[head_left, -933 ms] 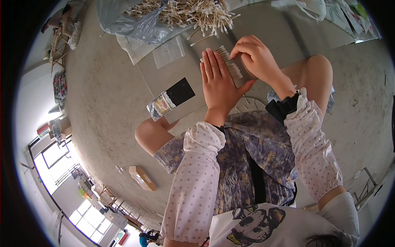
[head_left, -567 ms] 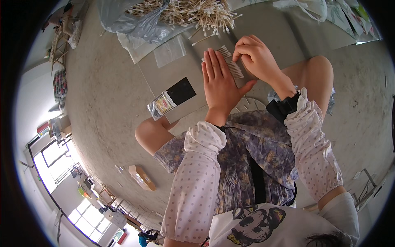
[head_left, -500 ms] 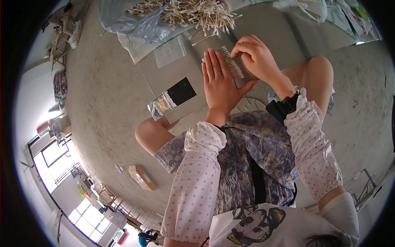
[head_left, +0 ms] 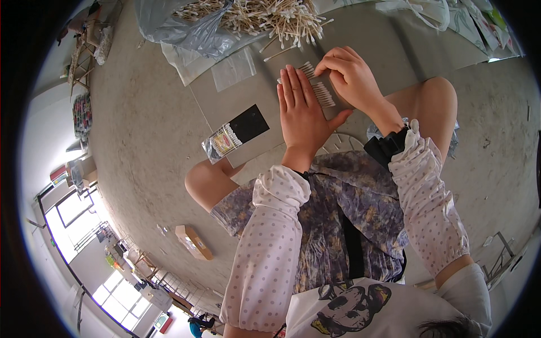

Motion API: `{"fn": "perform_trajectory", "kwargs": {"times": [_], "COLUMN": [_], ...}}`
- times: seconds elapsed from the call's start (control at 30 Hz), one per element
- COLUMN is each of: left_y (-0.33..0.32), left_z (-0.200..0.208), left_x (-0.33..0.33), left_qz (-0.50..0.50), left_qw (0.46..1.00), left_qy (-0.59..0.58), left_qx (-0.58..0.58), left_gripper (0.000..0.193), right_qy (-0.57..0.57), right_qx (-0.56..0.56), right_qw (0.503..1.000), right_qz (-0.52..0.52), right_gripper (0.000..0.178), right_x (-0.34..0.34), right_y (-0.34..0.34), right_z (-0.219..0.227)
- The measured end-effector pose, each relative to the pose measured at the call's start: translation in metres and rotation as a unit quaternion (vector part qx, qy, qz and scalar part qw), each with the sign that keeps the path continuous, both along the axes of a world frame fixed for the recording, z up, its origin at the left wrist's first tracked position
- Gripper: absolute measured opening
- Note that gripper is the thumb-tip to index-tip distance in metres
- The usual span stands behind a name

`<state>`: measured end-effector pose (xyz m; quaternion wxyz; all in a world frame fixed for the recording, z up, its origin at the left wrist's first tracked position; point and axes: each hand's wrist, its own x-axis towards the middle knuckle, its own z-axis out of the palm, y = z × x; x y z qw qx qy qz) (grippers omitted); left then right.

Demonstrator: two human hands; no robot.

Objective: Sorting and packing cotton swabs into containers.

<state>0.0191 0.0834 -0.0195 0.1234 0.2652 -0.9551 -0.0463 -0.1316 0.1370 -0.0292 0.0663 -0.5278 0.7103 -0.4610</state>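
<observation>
My left hand [head_left: 300,112] lies flat, fingers stretched out and thumb apart, along the left side of a row of cotton swabs [head_left: 323,94]. The white tips show beside its fingers; the rest of the row is hidden under the hand. Curled inward, my right hand [head_left: 354,78] has its fingertips at the right edge of the row, near the upper group of swabs [head_left: 307,70]. Whether it pinches a swab cannot be made out. Left of my hands, a clear packet of cotton swabs [head_left: 224,141] lies on a black card [head_left: 251,123].
A large heap of loose cotton swabs [head_left: 276,21] lies at the far side, beside a grey plastic bag [head_left: 186,34]. A clear zip bag [head_left: 234,70] rests on the grey work surface [head_left: 383,50]. White plastic bags [head_left: 434,14] sit at the far right.
Almost nothing has changed. My right fingertips have shifted very slightly to the left along the swabs; my left hand stays flat in place.
</observation>
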Motion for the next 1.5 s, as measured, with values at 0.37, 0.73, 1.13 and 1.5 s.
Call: {"fn": "perform_trajectory", "kwargs": {"times": [0.37,0.73,1.13,1.5], "left_y": [0.000,0.004,0.001,-0.032], "left_z": [0.000,0.000,0.018,0.037], "left_x": [0.000,-0.001,0.053,0.123], "left_qz": [0.001,0.007,0.112,0.204], "left_qw": [1.000,0.999,0.845,0.706], "left_qy": [-0.004,-0.016,0.410,0.549], "left_qx": [-0.003,0.029,0.325,0.398], "left_gripper": [0.123,0.124,0.068,0.056], "right_qy": [0.014,0.052,0.169,0.230], "right_qx": [0.006,-0.023,0.034,0.125], "right_qw": [1.000,0.996,0.981,0.965], "right_qz": [0.017,-0.071,-0.089,-0.015], "right_gripper": [0.014,0.003,0.048,0.056], "right_x": [-0.001,-0.007,0.043,0.072], "right_y": [-0.001,-0.012,-0.022,-0.045], "right_z": [-0.001,-0.010,0.005,-0.010]}}
